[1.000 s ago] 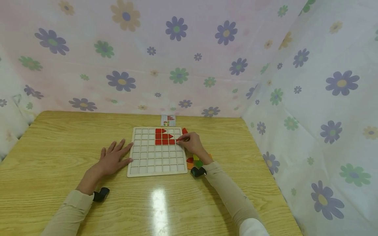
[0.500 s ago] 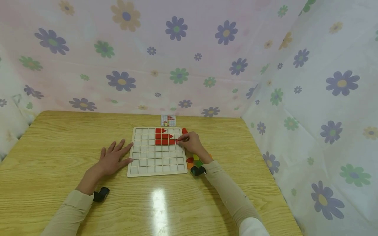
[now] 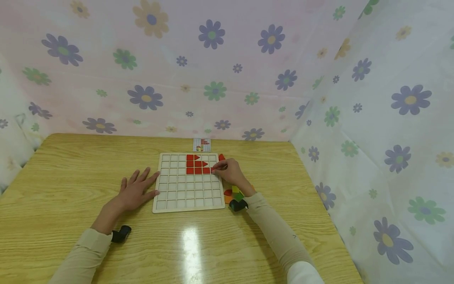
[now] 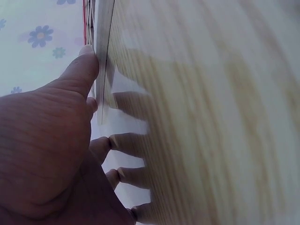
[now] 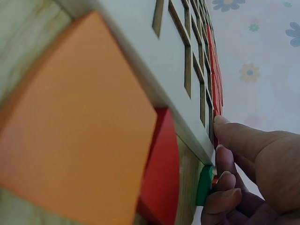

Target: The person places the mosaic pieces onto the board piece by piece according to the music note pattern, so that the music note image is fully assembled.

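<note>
A pale wooden grid board point(image 3: 188, 210) lies on the table, with red tiles point(image 3: 190, 170) set in several cells of its upper rows. Some of these tiles are square, and two end in points. My left hand point(image 3: 133, 194) rests with spread, straight fingers at the board's left side, thumb and forefinger touching its edge. At the right end of the third row, my right hand point(image 3: 230, 172) pinches a small red tile point(image 3: 213, 169) between thumb and fingers. That tile's shape is mostly hidden. In the right wrist view the thumb point(image 5: 234, 136) presses against it, at the board's cells.
Beyond the board lies a small printed card point(image 3: 201, 144) showing a coloured pattern. Loose orange, yellow, red and green tiles point(image 3: 238, 196) lie right of the board, partly under the right wrist. Another red tile point(image 3: 222, 157) sits by the upper right corner. Flowered cloth hangs behind.
</note>
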Action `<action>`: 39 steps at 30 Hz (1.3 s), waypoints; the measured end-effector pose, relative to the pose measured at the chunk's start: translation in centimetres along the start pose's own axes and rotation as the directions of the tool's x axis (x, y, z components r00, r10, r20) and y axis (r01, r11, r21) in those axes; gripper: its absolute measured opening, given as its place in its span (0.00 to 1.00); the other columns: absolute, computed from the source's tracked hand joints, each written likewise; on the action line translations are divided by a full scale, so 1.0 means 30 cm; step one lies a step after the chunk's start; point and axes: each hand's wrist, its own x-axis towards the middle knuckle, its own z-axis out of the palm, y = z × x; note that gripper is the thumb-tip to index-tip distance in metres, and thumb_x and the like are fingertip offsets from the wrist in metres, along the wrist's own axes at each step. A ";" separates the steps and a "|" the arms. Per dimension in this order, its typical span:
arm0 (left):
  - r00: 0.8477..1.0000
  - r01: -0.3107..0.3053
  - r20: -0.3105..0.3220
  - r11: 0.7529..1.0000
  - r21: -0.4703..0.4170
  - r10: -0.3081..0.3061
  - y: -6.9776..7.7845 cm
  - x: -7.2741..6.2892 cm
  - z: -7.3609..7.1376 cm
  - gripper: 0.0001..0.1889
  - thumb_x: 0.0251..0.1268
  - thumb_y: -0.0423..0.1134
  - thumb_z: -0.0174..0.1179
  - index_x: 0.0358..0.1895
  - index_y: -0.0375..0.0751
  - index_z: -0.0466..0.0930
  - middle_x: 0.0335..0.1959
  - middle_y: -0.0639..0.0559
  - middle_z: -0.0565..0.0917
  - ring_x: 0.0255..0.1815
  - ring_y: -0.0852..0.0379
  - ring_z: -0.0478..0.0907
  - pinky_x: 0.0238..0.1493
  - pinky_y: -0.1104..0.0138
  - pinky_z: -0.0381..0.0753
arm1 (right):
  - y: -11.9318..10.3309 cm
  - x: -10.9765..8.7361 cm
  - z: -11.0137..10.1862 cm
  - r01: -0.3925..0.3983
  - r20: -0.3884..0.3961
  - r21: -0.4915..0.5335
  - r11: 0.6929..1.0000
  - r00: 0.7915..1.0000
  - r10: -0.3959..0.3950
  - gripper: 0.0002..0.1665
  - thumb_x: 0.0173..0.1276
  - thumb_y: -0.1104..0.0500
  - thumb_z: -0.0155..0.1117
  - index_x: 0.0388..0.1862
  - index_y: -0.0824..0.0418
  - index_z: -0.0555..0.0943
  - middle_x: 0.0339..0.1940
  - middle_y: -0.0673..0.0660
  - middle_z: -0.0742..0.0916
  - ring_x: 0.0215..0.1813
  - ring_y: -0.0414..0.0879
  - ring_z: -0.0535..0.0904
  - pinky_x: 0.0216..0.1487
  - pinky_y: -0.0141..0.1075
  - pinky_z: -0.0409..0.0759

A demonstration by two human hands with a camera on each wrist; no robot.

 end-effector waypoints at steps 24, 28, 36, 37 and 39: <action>1.000 0.012 0.004 1.000 -0.005 -0.012 0.002 0.000 -0.002 0.37 0.77 0.53 0.56 0.81 0.41 0.57 0.82 0.29 0.46 0.79 0.21 0.35 0.68 0.24 0.29 | -0.005 0.001 0.009 -0.002 0.017 -0.003 1.000 1.000 0.002 0.08 0.70 0.63 0.70 0.44 0.65 0.90 0.39 0.60 0.91 0.37 0.47 0.85 0.41 0.36 0.83; 1.000 0.009 0.002 1.000 -0.006 -0.009 -0.001 0.002 0.000 0.37 0.77 0.53 0.56 0.81 0.41 0.57 0.82 0.29 0.46 0.79 0.21 0.35 0.68 0.24 0.29 | -0.003 0.001 0.008 0.004 0.020 -0.012 1.000 1.000 -0.004 0.09 0.70 0.64 0.70 0.46 0.65 0.90 0.40 0.61 0.91 0.38 0.49 0.86 0.42 0.36 0.83; 1.000 0.006 0.007 1.000 -0.007 -0.006 -0.009 0.002 0.000 0.37 0.78 0.54 0.55 0.81 0.41 0.56 0.82 0.29 0.45 0.80 0.22 0.33 0.68 0.24 0.27 | -0.003 -0.001 0.006 0.028 0.024 -0.027 0.999 0.999 -0.028 0.10 0.70 0.63 0.70 0.47 0.65 0.90 0.41 0.61 0.91 0.38 0.49 0.85 0.40 0.36 0.83; 1.000 0.003 0.004 1.000 -0.010 -0.003 -0.008 0.002 0.001 0.37 0.77 0.54 0.55 0.81 0.41 0.56 0.82 0.29 0.45 0.79 0.21 0.33 0.68 0.24 0.27 | -0.002 -0.002 0.006 0.030 0.023 -0.026 0.999 0.999 -0.029 0.10 0.70 0.63 0.70 0.47 0.65 0.90 0.41 0.61 0.91 0.37 0.49 0.85 0.40 0.36 0.83; 1.000 0.001 0.004 1.000 -0.011 -0.001 -0.009 0.002 0.004 0.37 0.77 0.54 0.55 0.81 0.41 0.56 0.82 0.28 0.45 0.79 0.21 0.33 0.67 0.24 0.28 | 0.002 -0.004 0.008 0.029 0.019 -0.027 0.999 0.999 -0.029 0.10 0.70 0.63 0.70 0.47 0.65 0.90 0.41 0.61 0.91 0.37 0.49 0.85 0.39 0.35 0.82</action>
